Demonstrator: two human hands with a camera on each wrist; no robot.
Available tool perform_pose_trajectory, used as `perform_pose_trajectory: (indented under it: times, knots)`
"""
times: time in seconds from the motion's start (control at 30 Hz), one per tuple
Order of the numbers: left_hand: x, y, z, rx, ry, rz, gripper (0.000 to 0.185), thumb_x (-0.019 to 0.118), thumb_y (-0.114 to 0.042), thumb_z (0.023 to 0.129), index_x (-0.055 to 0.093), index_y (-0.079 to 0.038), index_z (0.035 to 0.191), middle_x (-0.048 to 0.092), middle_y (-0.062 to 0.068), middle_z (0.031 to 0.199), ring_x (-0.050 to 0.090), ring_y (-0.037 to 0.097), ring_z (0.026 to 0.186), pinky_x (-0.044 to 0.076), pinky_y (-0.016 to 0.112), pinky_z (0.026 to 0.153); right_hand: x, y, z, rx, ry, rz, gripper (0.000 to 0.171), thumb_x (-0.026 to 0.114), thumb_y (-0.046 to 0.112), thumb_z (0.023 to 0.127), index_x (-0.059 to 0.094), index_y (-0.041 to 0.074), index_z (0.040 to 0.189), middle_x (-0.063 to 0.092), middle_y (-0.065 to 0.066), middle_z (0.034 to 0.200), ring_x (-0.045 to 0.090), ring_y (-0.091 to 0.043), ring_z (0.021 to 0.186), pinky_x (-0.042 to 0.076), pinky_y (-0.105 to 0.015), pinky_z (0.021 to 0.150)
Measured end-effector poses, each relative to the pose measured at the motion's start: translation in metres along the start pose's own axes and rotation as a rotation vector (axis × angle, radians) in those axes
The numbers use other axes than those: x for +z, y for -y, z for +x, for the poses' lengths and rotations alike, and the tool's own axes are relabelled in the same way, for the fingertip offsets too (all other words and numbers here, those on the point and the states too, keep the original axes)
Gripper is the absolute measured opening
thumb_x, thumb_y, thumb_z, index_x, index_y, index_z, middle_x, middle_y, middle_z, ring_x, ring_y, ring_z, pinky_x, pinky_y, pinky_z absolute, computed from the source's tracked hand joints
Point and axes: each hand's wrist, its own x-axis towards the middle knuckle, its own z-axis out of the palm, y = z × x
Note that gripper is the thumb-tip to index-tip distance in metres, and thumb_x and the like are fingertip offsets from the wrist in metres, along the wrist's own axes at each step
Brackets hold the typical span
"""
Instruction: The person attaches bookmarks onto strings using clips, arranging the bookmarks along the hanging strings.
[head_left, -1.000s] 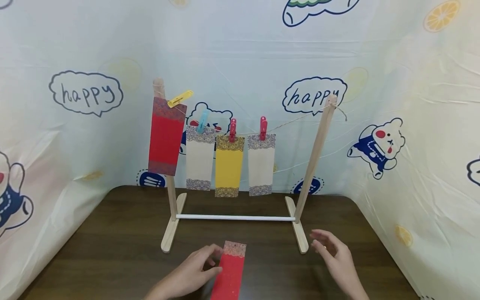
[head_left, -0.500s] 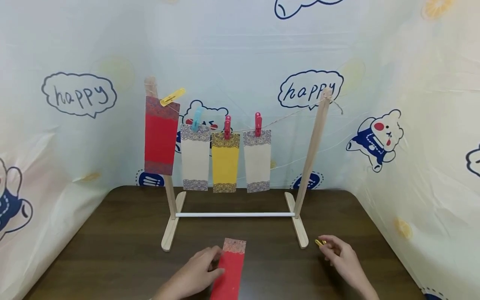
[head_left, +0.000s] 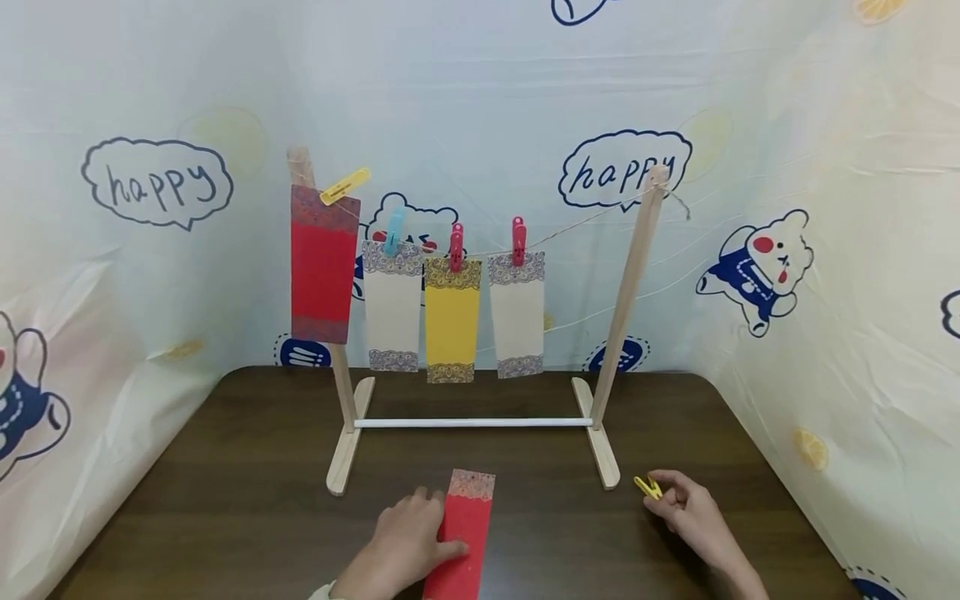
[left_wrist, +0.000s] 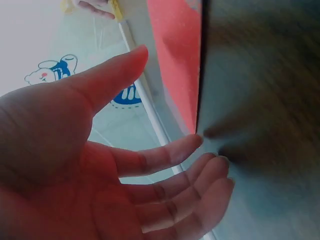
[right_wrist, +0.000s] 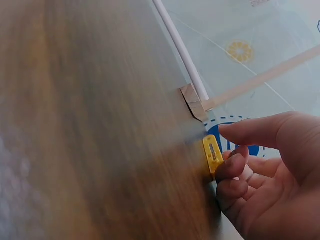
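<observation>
A red paper card [head_left: 471,525] with a lacy patterned end lies on the brown table. My left hand [head_left: 403,537] is at its left edge, thumb over the card in the head view. In the left wrist view, the thumb and fingers of that hand [left_wrist: 100,155] are spread apart, with the index fingertip right at the edge of the card [left_wrist: 177,60]. Toward the right, my right hand [head_left: 693,517] pinches a small yellow clothespin [head_left: 647,487] low over the table. The right wrist view shows this clothespin [right_wrist: 213,155] between thumb and fingers.
A wooden stand [head_left: 628,308] with a white crossbar [head_left: 472,423] holds a string. On it hang a red card [head_left: 321,275], two white cards [head_left: 393,312] and a yellow card [head_left: 452,321], by yellow, blue and red clothespins. A printed curtain [head_left: 480,100] surrounds the table.
My right hand has gone from spread fingers to pinching the yellow clothespin, which now shows more fully. The left hand has shifted slightly right, its thumb farther over the red card.
</observation>
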Motion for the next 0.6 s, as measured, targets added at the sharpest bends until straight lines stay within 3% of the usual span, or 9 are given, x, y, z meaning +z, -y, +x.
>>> perform_pose_trajectory:
  times: [0.23, 0.37, 0.6]
  knots:
    - [-0.0002, -0.0008, -0.0002, 0.041, -0.008, -0.041, 0.072, 0.085, -0.046, 0.074, 0.06, 0.005, 0.119, 0.056, 0.009, 0.088, 0.055, 0.021, 0.074, 0.05, 0.044, 0.058, -0.0002, 0.0029, -0.0017, -0.002, -0.022, -0.137, 0.041, 0.077, 0.011, 0.086, 0.062, -0.002, 0.121, 0.048, 0.001, 0.061, 0.041, -0.009, 0.05, 0.036, -0.024, 0.048]
    - [0.0017, -0.0026, -0.001, 0.048, 0.004, -0.024, 0.079, 0.085, -0.046, 0.073, 0.058, 0.008, 0.124, 0.059, 0.015, 0.098, 0.058, 0.025, 0.08, 0.053, 0.047, 0.062, 0.0024, 0.0032, -0.0034, -0.01, -0.037, -0.201, 0.027, 0.079, 0.013, 0.083, 0.07, 0.005, 0.107, 0.045, 0.003, 0.061, 0.038, -0.008, 0.051, 0.034, -0.024, 0.051]
    - [0.0041, -0.0041, -0.0054, 0.058, 0.033, -0.032, 0.078, 0.089, -0.037, 0.07, 0.057, 0.004, 0.129, 0.059, 0.024, 0.117, 0.06, 0.038, 0.1, 0.052, 0.059, 0.074, 0.008, 0.0017, -0.0027, -0.031, -0.06, -0.242, 0.018, 0.081, 0.013, 0.082, 0.068, 0.01, 0.093, 0.043, 0.004, 0.059, 0.037, -0.007, 0.048, 0.034, -0.024, 0.05]
